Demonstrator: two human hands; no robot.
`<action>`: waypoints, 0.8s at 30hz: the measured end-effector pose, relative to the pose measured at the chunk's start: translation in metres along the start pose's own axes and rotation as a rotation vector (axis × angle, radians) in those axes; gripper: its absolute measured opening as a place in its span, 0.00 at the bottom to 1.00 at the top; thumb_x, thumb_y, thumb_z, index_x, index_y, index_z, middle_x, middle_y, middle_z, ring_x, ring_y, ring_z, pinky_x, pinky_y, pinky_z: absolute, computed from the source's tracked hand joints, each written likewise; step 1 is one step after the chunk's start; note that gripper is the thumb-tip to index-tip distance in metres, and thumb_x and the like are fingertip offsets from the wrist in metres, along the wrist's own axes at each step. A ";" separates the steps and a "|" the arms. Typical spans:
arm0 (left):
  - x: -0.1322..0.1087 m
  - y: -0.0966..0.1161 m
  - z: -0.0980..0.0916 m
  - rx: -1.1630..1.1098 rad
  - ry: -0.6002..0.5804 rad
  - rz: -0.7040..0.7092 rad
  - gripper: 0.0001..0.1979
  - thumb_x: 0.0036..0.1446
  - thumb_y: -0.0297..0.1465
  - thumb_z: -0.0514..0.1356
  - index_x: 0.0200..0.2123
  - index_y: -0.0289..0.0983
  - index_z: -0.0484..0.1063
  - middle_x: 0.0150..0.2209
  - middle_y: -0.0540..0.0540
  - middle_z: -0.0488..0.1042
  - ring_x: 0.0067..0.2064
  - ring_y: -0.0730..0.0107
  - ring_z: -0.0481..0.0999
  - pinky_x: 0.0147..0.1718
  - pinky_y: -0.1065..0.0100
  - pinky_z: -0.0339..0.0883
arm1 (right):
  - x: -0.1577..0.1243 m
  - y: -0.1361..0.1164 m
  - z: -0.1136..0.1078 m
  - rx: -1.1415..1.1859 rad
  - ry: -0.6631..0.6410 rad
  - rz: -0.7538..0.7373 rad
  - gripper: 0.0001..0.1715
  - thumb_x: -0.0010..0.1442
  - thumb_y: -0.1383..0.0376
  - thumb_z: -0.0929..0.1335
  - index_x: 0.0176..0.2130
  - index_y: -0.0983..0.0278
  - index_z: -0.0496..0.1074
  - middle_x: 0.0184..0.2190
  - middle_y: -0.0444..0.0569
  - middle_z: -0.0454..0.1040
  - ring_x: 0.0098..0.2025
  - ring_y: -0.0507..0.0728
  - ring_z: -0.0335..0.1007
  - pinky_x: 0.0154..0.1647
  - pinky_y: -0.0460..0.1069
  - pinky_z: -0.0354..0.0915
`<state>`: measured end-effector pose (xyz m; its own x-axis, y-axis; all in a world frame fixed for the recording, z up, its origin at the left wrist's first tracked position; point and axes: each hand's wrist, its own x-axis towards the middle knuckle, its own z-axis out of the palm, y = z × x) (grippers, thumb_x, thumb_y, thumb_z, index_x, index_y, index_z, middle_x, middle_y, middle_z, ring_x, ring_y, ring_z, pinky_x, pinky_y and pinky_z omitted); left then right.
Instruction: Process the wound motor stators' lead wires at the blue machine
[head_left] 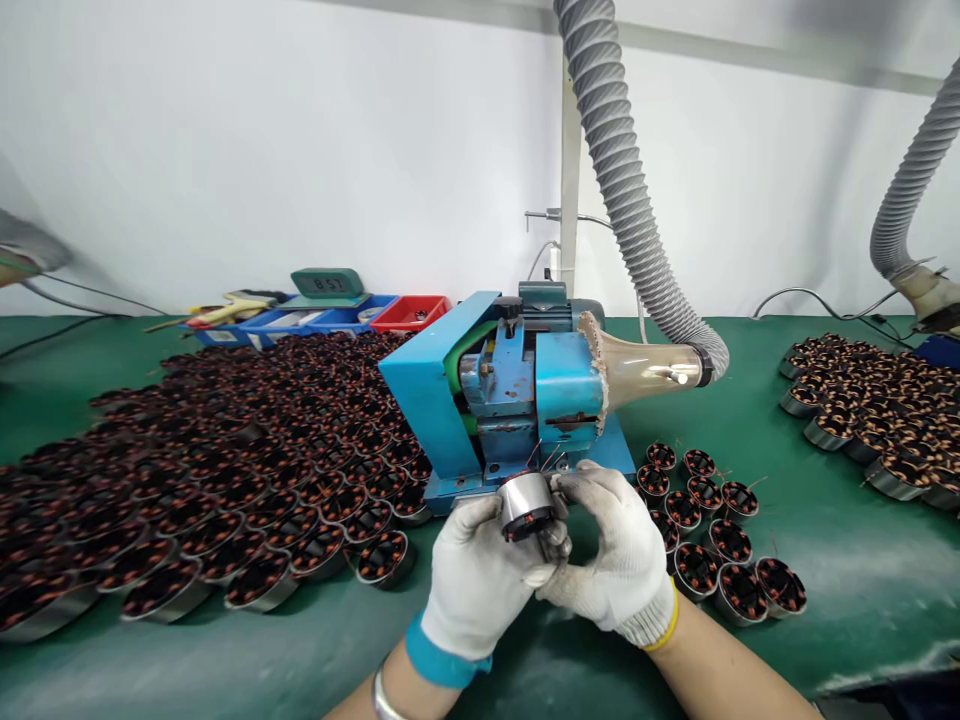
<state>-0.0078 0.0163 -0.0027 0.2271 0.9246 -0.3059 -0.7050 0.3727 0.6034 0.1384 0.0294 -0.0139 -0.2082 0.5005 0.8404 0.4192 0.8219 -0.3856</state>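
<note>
Both hands wear white knitted gloves, dirty at the fingertips. My left hand is closed around a motor stator, a silver metal ring with dark windings inside and thin wire ends sticking up. My right hand meets it from the right, fingers bent at the stator's side by the wire ends; what its fingertips pinch is partly hidden. Just behind the stator stands a blue motor-driven machine with a slot in its front housing. A clear funnel-shaped hood is fixed to its right side.
Many stators cover the green table at left, with a smaller group at right. More stators lie far right. Blue bins and a red bin stand behind. A grey hose hangs to the hood.
</note>
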 end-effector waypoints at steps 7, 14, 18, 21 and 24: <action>0.002 -0.006 0.003 0.387 0.094 0.340 0.15 0.42 0.39 0.65 0.33 0.37 0.74 0.31 0.46 0.76 0.31 0.65 0.74 0.29 0.65 0.69 | -0.005 0.001 0.006 -0.061 -0.014 0.105 0.36 0.47 0.52 0.74 0.51 0.61 0.65 0.41 0.55 0.73 0.42 0.64 0.73 0.42 0.59 0.73; 0.017 -0.007 0.021 0.866 0.201 0.599 0.18 0.41 0.35 0.70 0.36 0.36 0.73 0.35 0.46 0.79 0.39 0.61 0.78 0.40 0.64 0.71 | -0.005 0.011 0.016 0.019 0.042 0.375 0.28 0.48 0.68 0.68 0.51 0.62 0.67 0.44 0.52 0.72 0.46 0.59 0.72 0.49 0.55 0.70; 0.029 0.002 0.034 0.892 0.209 0.607 0.19 0.40 0.36 0.70 0.36 0.35 0.74 0.36 0.45 0.80 0.39 0.60 0.79 0.40 0.64 0.72 | 0.004 0.018 0.022 0.010 0.100 0.475 0.25 0.51 0.69 0.66 0.50 0.63 0.67 0.44 0.52 0.72 0.48 0.59 0.71 0.51 0.55 0.69; 0.034 0.007 0.043 0.913 0.234 0.617 0.18 0.40 0.37 0.70 0.34 0.34 0.74 0.34 0.44 0.81 0.38 0.60 0.80 0.38 0.65 0.72 | 0.011 0.022 0.024 0.013 0.117 0.504 0.25 0.51 0.70 0.65 0.50 0.64 0.68 0.43 0.53 0.72 0.47 0.60 0.71 0.50 0.56 0.69; 0.035 0.009 0.048 0.939 0.263 0.619 0.16 0.40 0.37 0.70 0.32 0.34 0.75 0.33 0.44 0.81 0.37 0.60 0.80 0.36 0.66 0.72 | 0.014 0.023 0.025 0.021 0.113 0.521 0.24 0.52 0.69 0.65 0.50 0.65 0.68 0.43 0.54 0.72 0.47 0.60 0.70 0.51 0.57 0.68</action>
<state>0.0261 0.0556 0.0270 -0.2073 0.9657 0.1560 0.1561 -0.1248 0.9798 0.1232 0.0623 -0.0200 0.1201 0.8120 0.5712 0.4235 0.4784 -0.7692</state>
